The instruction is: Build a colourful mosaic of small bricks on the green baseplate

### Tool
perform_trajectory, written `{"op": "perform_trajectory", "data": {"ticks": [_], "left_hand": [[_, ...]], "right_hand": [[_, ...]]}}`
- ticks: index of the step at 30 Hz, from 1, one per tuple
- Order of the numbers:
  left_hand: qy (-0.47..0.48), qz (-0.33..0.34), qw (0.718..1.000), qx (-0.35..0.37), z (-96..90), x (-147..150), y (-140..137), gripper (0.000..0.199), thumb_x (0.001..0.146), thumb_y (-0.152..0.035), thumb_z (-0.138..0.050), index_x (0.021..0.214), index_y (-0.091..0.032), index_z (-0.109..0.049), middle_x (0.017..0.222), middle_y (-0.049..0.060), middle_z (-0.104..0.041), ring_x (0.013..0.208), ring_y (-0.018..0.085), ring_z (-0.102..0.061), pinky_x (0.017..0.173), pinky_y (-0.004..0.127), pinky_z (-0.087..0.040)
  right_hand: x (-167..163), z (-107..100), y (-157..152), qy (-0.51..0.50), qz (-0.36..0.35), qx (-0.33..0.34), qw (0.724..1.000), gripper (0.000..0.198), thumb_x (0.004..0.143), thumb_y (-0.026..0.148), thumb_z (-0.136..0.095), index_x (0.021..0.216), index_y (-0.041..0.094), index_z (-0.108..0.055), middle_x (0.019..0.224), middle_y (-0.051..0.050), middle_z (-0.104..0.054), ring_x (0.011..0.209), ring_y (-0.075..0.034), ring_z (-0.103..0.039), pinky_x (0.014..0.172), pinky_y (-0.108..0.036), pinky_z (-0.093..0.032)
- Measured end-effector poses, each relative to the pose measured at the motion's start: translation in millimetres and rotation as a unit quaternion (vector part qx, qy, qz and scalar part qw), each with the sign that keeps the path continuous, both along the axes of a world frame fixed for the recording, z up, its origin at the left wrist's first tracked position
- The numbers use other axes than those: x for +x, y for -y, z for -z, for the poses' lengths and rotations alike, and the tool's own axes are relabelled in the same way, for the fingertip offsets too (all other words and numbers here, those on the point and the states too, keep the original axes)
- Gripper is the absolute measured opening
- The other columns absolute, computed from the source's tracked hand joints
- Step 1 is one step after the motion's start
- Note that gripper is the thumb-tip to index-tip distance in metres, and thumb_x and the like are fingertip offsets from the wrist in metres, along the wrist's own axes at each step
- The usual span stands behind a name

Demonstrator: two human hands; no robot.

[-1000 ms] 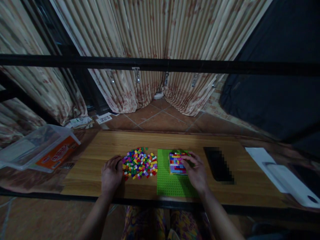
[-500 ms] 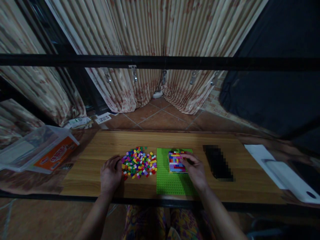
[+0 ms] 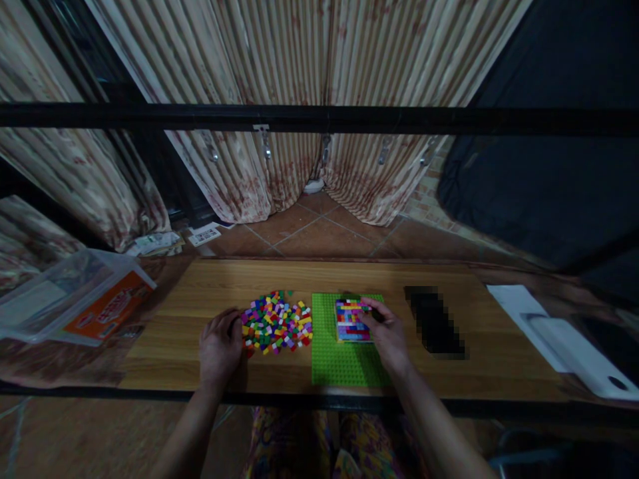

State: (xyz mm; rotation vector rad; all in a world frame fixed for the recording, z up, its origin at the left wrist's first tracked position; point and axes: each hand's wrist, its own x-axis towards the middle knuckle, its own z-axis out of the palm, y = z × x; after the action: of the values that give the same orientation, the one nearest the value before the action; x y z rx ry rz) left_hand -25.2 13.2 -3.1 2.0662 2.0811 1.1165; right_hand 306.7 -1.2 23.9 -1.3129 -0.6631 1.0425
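Observation:
A small block structure (image 3: 352,327) built of many-coloured toy bricks sits on a green studded baseplate (image 3: 337,369). At its upper right corner is my right hand (image 3: 388,331), thumb and fingers pinched over the top bricks. What looks like a small toy brick is between the fingertips, largely hidden by them. To the left of the baseplate lies a loose pile of small coloured bricks (image 3: 277,324). My left hand (image 3: 219,342) rests on the table at the pile's left edge, fingers loosely bent and thumb apart, with nothing visible in it.
The wooden table (image 3: 164,332) has a dark front edge. A blurred black object (image 3: 435,324) lies right of the baseplate. A clear plastic box (image 3: 80,299) with an orange label stands at the left. White flat items (image 3: 574,352) are at the right. A dark bar (image 3: 319,118) crosses before curtains.
The right hand has shifted slightly on the block's upper right corner, its fingers drawn a little to the right. The left hand stays at the pile. The view has tilted slightly.

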Motion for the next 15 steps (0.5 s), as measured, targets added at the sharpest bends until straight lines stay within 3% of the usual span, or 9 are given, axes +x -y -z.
{"op": "perform_trajectory", "data": {"ticks": [15], "left_hand": [[0.001,-0.007,1.000,-0.008,-4.0,3.8,1.4,0.032,0.089,-0.037,-0.043,0.098,-0.020,-0.067,0.109,0.009,-0.069,0.102,0.026,-0.062,0.094,0.043,-0.047]], "right_hand": [[-4.2,4.6,-5.9,0.021,0.014,-0.003,1.000,0.042,0.051,0.032,-0.079,0.092,0.022,-0.073,0.087,-0.001,-0.071,0.072,-0.019,-0.066,0.064,-0.032,-0.054]]}}
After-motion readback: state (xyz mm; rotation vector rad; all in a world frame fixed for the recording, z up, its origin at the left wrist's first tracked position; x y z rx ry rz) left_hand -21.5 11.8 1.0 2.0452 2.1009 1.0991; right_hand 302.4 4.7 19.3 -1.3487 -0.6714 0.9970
